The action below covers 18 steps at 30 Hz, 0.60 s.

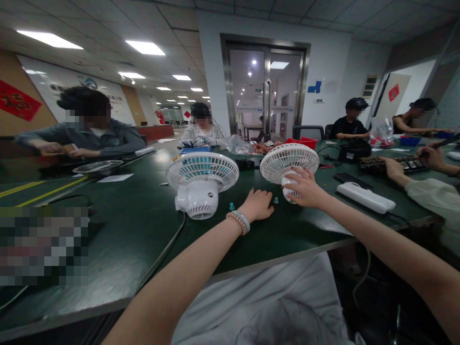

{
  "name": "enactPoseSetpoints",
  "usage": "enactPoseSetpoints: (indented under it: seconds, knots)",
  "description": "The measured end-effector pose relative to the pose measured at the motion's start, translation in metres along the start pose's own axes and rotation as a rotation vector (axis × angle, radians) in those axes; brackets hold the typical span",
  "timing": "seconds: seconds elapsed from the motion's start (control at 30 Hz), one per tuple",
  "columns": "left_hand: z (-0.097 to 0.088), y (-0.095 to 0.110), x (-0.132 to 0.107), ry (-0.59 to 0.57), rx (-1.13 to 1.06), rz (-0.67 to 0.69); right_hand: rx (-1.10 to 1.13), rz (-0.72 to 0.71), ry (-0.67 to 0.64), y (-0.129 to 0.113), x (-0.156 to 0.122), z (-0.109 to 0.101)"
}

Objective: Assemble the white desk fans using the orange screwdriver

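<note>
Two white fans with round grilles lie on the dark green table. My right hand (304, 188) rests with spread, bent fingers over the motor housing of the right fan (289, 160), gripping it. Between the fans, my left hand (256, 205) is palm down on the table with its fingers loosely apart and slightly bent; what lies under the palm is hidden. A small teal plastic piece (232, 206) stands left of that wrist. Another pale teal piece (276, 200) is just right of its fingers. Nobody touches the left fan (201, 184), whose cable runs toward the table's front edge.
A white power strip (365, 197) and a dark phone-like slab (353, 181) lie to the right. Beyond the fans are a red bin (301, 143), plastic bags and a blue tray. A co-worker's hands (395, 170) hold a dark slotted part at right. Other people sit around the table.
</note>
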<state>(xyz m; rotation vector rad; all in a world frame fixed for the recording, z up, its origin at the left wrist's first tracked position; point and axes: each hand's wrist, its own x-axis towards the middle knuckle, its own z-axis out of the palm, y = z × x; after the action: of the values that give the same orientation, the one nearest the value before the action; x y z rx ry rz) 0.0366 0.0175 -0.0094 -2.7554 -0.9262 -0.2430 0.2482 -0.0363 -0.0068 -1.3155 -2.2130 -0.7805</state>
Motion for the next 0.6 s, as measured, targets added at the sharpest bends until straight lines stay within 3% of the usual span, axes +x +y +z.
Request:
enactPoseSetpoints:
  seconds: [0.23, 0.4, 0.6]
  knots:
    - [0.011, -0.006, 0.026, -0.032, -0.272, -0.053, 0.098, -0.189, 0.185, 0.020, 0.033, 0.004]
    - [0.014, -0.010, 0.022, -0.004, -0.351, -0.057, 0.093, -0.292, 0.224, 0.018, 0.058, 0.001]
    - [0.017, -0.014, 0.015, 0.068, -0.350, -0.075, 0.064, -0.305, 0.274, 0.022, 0.082, -0.008]
